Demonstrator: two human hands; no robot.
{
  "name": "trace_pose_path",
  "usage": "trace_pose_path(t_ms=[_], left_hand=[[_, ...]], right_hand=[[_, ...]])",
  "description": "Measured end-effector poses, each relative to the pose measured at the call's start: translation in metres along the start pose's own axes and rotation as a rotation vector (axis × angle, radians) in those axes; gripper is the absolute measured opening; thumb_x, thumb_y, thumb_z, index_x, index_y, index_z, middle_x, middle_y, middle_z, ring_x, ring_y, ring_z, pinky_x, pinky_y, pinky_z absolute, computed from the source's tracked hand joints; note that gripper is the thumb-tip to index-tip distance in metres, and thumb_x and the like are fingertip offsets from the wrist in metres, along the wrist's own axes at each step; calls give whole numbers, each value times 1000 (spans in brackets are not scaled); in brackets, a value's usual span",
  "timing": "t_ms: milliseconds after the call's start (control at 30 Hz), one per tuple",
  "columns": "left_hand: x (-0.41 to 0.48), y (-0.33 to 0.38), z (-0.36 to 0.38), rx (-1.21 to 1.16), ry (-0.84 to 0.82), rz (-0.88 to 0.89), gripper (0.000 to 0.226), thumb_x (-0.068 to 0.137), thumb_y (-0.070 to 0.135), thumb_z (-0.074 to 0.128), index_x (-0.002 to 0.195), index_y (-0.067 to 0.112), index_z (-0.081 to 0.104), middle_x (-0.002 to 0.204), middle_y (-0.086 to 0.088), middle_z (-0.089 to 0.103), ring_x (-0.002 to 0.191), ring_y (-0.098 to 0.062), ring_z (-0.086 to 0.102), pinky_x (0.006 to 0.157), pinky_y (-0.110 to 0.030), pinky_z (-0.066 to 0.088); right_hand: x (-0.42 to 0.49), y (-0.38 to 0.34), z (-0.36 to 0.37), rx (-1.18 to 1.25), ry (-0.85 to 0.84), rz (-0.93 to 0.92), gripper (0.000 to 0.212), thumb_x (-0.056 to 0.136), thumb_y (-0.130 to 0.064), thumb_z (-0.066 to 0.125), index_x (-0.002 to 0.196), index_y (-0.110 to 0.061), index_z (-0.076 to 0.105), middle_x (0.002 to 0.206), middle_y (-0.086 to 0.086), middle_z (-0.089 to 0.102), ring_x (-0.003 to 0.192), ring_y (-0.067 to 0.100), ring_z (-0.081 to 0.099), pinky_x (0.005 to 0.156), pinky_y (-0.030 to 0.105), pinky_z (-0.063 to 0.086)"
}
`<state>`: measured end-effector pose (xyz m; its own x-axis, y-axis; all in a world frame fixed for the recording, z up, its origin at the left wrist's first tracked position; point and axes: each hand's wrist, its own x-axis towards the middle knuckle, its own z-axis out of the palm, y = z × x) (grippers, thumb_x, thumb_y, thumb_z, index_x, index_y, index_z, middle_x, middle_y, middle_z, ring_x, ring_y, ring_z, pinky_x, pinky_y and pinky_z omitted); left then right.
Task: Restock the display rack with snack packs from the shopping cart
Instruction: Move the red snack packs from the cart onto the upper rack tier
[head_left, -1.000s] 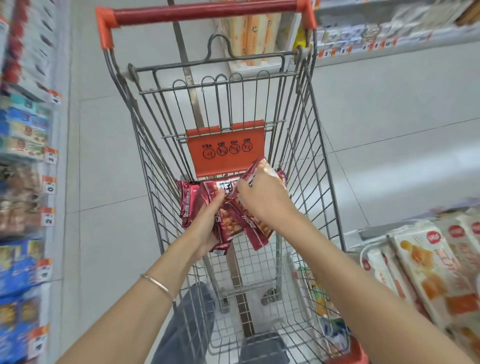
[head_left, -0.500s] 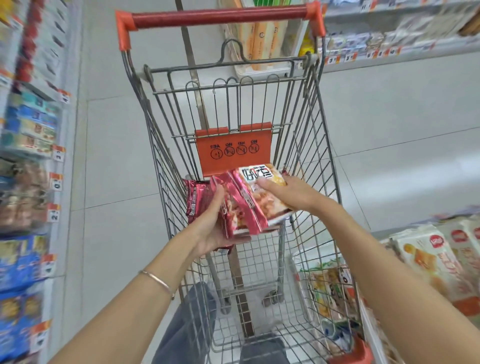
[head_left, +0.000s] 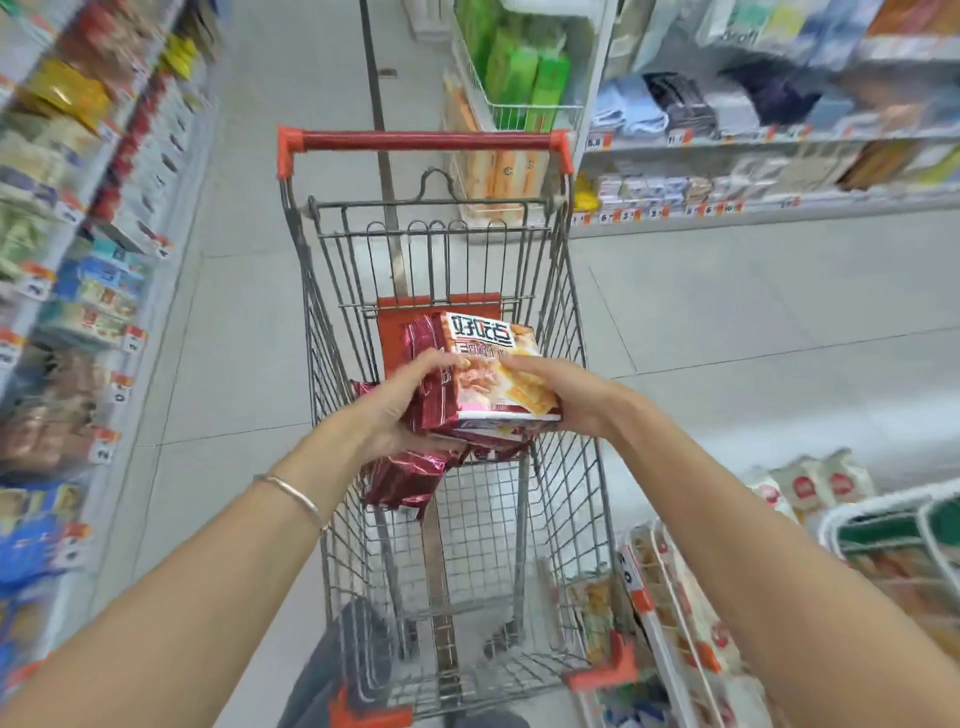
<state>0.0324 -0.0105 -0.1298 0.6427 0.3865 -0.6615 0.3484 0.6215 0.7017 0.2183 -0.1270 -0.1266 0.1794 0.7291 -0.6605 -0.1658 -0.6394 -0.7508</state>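
Observation:
A wire shopping cart (head_left: 569, 374) with a red handle stands in front of me in a shop aisle. Both hands are inside it, holding a stack of red snack packs (head_left: 488, 374) above the cart's floor. My left hand (head_left: 395, 410) grips the stack's left side and underside. My right hand (head_left: 566, 392) grips its right edge. The top pack shows biscuits and white lettering. Beneath the stack, more dark red packs (head_left: 405, 480) hang or lie at the cart's left side; whether my left hand holds them too is hidden.
A display rack (head_left: 670, 618) with snack packs stands low at the right, close to the cart. Stocked shelves line the left (head_left: 98, 291) and the far right (head_left: 753, 202). A wire bin of green packs (head_left: 519, 83) stands behind the cart. Grey tiled floor lies between.
The stack of packs has been squared up and lifted, its top pack now facing me. My right hand moved from the top to the right edge. The view tilted up along the aisle.

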Motion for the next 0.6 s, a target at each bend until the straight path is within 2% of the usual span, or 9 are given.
trace_pose_path(t_ms=[67, 167, 200, 267, 367, 467, 533, 600], left_hand=[[-28, 8, 17, 11, -2, 49, 86, 57, 52, 82, 128, 12, 55, 112, -17, 73, 111, -34, 67, 87, -47, 58], [-69, 22, 41, 55, -35, 105, 83, 60, 54, 78, 127, 11, 54, 112, -18, 74, 111, -34, 67, 97, -50, 54], [-83, 28, 49, 71, -47, 123, 82, 61, 54, 77, 127, 10, 53, 111, -18, 74, 110, -34, 68, 97, -51, 54], [-109, 42, 68, 98, -57, 166, 79, 63, 52, 75, 125, 8, 53, 107, -18, 75, 103, -32, 71, 91, -48, 57], [-150, 63, 101, 201, -89, 268, 72, 75, 52, 68, 127, 6, 51, 106, -18, 75, 98, -30, 73, 86, -46, 58], [-186, 76, 127, 346, -153, 348, 55, 90, 55, 53, 119, 9, 56, 107, -16, 75, 102, -29, 71, 93, -45, 55], [-207, 80, 144, 423, -169, 412, 49, 93, 56, 48, 111, 11, 59, 101, -11, 75, 93, -25, 70, 91, -39, 53], [-231, 82, 166, 459, -210, 496, 39, 98, 48, 45, 102, 12, 57, 90, -7, 74, 79, -20, 67, 79, -31, 54]], right_hand=[[-28, -11, 0, 24, -36, -26, 39, 94, -43, 61, 120, -14, 59, 106, 4, 74, 89, 19, 69, 82, 34, 56], [-74, -29, -3, 50, -51, -59, 32, 93, -44, 62, 110, -17, 60, 99, 2, 74, 90, 19, 67, 96, 40, 50], [-91, -35, -4, 52, -38, -72, 34, 91, -45, 64, 110, -18, 61, 100, 3, 73, 91, 20, 67, 95, 40, 50], [-126, -48, -6, 64, 15, -106, 38, 87, -46, 69, 111, -17, 61, 100, 3, 73, 89, 20, 67, 87, 36, 53], [-179, -62, -5, 91, 120, -166, 55, 74, -49, 76, 116, -17, 59, 105, 4, 72, 94, 23, 66, 101, 41, 48], [-235, -67, -3, 118, 201, -233, 45, 83, -50, 69, 114, -18, 59, 104, 4, 71, 96, 23, 65, 107, 43, 44], [-274, -66, 1, 137, 267, -281, 39, 88, -47, 66, 113, -18, 59, 101, 3, 71, 93, 22, 65, 106, 42, 45], [-317, -65, 7, 140, 343, -344, 33, 91, -42, 63, 112, -17, 60, 96, 2, 72, 83, 19, 68, 94, 38, 52]])
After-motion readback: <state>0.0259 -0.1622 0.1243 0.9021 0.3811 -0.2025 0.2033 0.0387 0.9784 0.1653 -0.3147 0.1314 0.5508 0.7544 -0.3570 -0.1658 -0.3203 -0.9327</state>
